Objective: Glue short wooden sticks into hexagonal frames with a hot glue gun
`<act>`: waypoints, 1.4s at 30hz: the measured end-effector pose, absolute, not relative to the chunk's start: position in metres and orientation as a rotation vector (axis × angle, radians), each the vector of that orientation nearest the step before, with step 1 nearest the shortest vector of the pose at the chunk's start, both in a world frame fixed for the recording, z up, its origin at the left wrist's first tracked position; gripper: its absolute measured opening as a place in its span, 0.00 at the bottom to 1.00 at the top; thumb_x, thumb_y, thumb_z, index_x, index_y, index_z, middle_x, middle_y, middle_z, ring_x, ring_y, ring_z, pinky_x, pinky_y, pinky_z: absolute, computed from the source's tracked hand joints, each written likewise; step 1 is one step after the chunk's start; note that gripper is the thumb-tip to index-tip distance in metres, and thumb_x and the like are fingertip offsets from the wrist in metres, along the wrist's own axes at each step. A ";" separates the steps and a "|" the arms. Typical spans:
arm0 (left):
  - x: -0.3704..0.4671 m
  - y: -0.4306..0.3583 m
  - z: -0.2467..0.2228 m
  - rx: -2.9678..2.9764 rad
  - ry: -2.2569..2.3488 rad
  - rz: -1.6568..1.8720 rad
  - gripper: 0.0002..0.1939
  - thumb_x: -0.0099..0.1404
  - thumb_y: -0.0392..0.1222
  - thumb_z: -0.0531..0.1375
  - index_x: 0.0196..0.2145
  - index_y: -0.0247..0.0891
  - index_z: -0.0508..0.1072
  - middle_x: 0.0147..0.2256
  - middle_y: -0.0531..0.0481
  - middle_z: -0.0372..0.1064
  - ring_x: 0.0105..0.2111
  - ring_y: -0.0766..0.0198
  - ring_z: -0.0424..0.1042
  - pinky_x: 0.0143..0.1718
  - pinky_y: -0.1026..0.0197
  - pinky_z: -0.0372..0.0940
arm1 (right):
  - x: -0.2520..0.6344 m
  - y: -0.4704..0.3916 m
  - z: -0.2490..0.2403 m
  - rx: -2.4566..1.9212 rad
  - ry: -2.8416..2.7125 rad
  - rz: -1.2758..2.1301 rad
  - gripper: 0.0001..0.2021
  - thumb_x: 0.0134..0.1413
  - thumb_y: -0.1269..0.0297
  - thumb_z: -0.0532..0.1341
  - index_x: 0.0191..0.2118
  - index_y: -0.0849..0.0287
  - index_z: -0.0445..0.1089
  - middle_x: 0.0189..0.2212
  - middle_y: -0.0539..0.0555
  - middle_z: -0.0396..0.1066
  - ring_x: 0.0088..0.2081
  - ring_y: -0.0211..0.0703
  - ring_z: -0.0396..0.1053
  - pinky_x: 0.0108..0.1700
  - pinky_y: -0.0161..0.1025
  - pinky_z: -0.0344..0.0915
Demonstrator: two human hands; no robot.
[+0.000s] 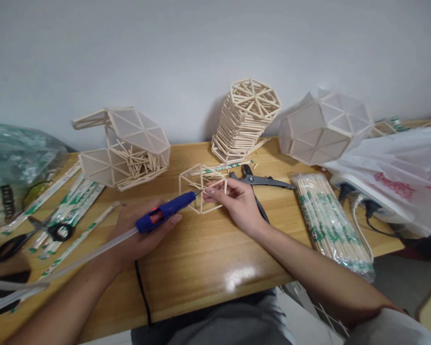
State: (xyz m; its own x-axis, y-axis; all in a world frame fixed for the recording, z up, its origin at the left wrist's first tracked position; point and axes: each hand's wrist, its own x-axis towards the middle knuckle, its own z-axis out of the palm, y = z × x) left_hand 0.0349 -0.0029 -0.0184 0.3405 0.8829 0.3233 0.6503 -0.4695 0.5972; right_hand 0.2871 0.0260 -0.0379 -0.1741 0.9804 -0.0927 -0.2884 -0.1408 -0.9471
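Wrapped round a blue hot glue gun (167, 211), my left hand (138, 239) points its nozzle toward the middle of a hexagonal wooden stick frame (201, 210). A long translucent glue stick (93, 253) trails from the gun's back. The frame has spokes meeting at its centre, and my right hand (239, 199) pinches it at the right side, near the centre. The nozzle tip is close to that joint; whether it touches I cannot tell. Just beyond my right hand lie dark-handled pliers (258, 179) and a wrapped chopstick packet (222, 167).
A tower of stacked sticks (242, 120) stands at the back. Paper-covered stick shapes sit at left (136, 127) and right (326, 127). Bagged chopsticks (332, 225) and a power strip (373, 196) are on the right; scissors (32, 237) and a plastic bag (17, 163) are on the left.
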 end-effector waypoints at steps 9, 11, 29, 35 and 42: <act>0.035 -0.004 -0.018 2.231 1.349 0.874 0.18 0.72 0.49 0.64 0.26 0.43 0.66 0.19 0.59 0.60 0.19 0.67 0.61 0.23 0.61 0.55 | 0.286 0.025 -0.037 -1.000 -1.086 1.524 0.17 0.49 0.49 0.80 0.36 0.56 0.83 0.32 0.51 0.83 0.35 0.43 0.81 0.48 0.46 0.81; 0.035 -0.004 -0.017 2.228 1.340 0.887 0.18 0.72 0.48 0.64 0.26 0.43 0.66 0.20 0.59 0.60 0.19 0.67 0.61 0.23 0.61 0.55 | 0.287 0.025 -0.037 -1.005 -1.100 1.519 0.16 0.49 0.49 0.80 0.37 0.56 0.83 0.32 0.51 0.83 0.35 0.43 0.81 0.48 0.46 0.81; 0.035 -0.005 -0.017 2.231 1.370 0.860 0.17 0.72 0.50 0.63 0.27 0.44 0.68 0.20 0.58 0.62 0.19 0.66 0.63 0.24 0.60 0.57 | 0.287 0.025 -0.035 -1.004 -1.041 1.539 0.18 0.47 0.48 0.80 0.36 0.55 0.83 0.33 0.51 0.82 0.36 0.44 0.80 0.51 0.48 0.81; 0.037 -0.004 -0.017 2.231 1.363 0.885 0.18 0.73 0.49 0.63 0.26 0.43 0.67 0.20 0.58 0.62 0.20 0.66 0.65 0.24 0.60 0.57 | 0.286 0.025 -0.034 -0.980 -1.036 1.558 0.17 0.48 0.50 0.81 0.36 0.56 0.83 0.32 0.50 0.82 0.35 0.42 0.80 0.50 0.45 0.81; 0.036 -0.006 -0.019 2.239 1.348 0.900 0.17 0.72 0.48 0.64 0.26 0.44 0.67 0.20 0.58 0.60 0.20 0.66 0.63 0.24 0.60 0.57 | 0.287 0.026 -0.035 -1.005 -1.040 1.549 0.18 0.47 0.49 0.80 0.36 0.56 0.83 0.33 0.51 0.82 0.36 0.44 0.80 0.50 0.48 0.81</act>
State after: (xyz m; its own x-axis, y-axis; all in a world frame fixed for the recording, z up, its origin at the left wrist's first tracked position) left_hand 0.0365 -0.0056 -0.0189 0.3366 0.8824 0.3288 0.6421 -0.4705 0.6053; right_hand 0.2870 0.0258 -0.0347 -0.1792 0.9778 -0.1083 -0.2700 -0.1548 -0.9503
